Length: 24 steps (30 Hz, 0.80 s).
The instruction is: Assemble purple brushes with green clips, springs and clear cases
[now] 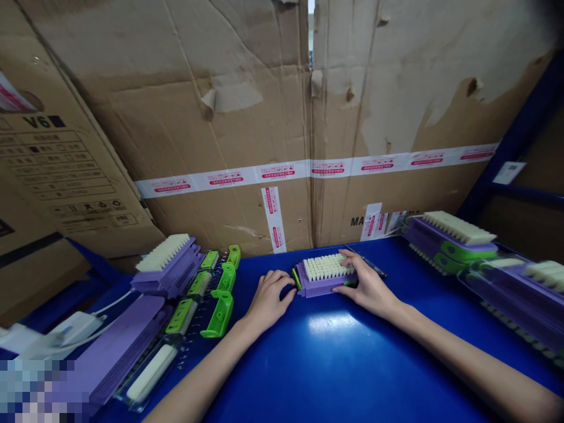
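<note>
On the blue tabletop lies a purple block with rows of cream bristles [326, 268], bristle side up. My right hand [368, 285] grips its right end, with the thumb on the near side and a finger over the bristles. At the opposite end sits a green end piece [296, 279]. Against it are the curled fingertips of my left hand [271, 296], thumb and forefinger close together; their exact contact is partly hidden. Behind my right hand lies a thin dark tool [373, 268], its kind unclear.
Loose green brackets [219, 314] and clear-cased green parts [181, 316] line the left, beside a long purple piece [117, 346] and another bristled block [163, 261]. More bristled blocks [453, 238] are stacked at right. Cardboard [229, 135] walls the back. White cables [110, 304] run left.
</note>
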Tool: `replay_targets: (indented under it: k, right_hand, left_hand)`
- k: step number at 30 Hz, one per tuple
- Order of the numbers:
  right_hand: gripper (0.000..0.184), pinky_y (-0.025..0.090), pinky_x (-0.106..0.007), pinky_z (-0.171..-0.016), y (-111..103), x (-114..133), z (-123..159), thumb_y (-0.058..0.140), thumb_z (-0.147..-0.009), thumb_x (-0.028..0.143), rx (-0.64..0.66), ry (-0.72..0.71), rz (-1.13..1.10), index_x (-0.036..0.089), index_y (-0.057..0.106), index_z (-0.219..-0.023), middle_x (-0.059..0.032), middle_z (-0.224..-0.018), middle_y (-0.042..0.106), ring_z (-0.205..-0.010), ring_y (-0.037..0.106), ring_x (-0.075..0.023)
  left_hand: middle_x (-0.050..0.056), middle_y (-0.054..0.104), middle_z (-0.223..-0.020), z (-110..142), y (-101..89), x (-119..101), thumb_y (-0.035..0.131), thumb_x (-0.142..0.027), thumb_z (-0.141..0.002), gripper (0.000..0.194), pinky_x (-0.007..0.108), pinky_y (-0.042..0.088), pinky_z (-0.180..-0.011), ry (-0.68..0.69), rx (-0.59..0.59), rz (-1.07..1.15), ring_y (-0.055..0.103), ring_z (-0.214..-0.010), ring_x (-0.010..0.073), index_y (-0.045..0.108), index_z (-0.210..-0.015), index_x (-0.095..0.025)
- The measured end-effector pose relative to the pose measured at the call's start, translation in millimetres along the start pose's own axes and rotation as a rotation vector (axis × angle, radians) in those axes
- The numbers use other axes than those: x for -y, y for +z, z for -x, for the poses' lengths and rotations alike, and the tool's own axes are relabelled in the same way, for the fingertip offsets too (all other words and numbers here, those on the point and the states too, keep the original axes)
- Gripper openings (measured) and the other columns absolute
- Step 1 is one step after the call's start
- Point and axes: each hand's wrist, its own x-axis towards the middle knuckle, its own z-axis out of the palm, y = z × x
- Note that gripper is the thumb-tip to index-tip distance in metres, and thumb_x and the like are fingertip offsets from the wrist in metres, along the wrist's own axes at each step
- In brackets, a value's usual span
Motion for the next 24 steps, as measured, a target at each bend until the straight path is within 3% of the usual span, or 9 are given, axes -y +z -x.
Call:
replay_targets:
  k: [13, 18, 24]
  right_hand:
    - [0.039, 0.042, -0.049, -0.099, 2.7, 0.3, 0.8, 0.069, -0.072, 0.030, -0.010, -0.015, 0.023, 0.023, 0.040, -0.096, -0.0158, -0.133, 0.046, -0.124, 0.047, -0.0288]
    - [0.040, 0.041, -0.049, -0.101, 3.6, 0.2, 1.1, 0.070, -0.070, 0.029, -0.031, -0.016, 0.025, 0.023, 0.040, -0.096, -0.0147, -0.133, 0.046, -0.123, 0.048, -0.0281]
    - [0.036, 0.045, -0.048, -0.096, 3.3, 0.4, 2.1, 0.069, -0.074, 0.034, -0.083, -0.048, 0.021, 0.023, 0.039, -0.091, -0.0144, -0.127, 0.050, -0.121, 0.049, -0.0286]
  left_hand:
    - [0.004, 0.061, -0.105, 1.3, 1.6, 0.7, 0.047, -0.031, -0.089, 0.021, 0.037, 0.037, -0.083, 0.009, -0.022, -0.040, 0.050, -0.097, 0.0201, 0.062, -0.101, -0.022]
    - [0.006, 0.061, -0.108, 2.4, 4.0, -3.1, 0.051, -0.023, -0.085, 0.019, 0.038, 0.038, -0.083, -0.049, -0.039, -0.070, 0.050, -0.100, 0.0221, 0.063, -0.099, -0.020]
    - [0.005, 0.061, -0.107, 2.8, 4.9, -1.8, 0.050, -0.026, -0.086, 0.019, 0.038, 0.039, -0.085, -0.079, -0.069, 0.026, 0.052, -0.100, 0.0216, 0.063, -0.099, -0.022]
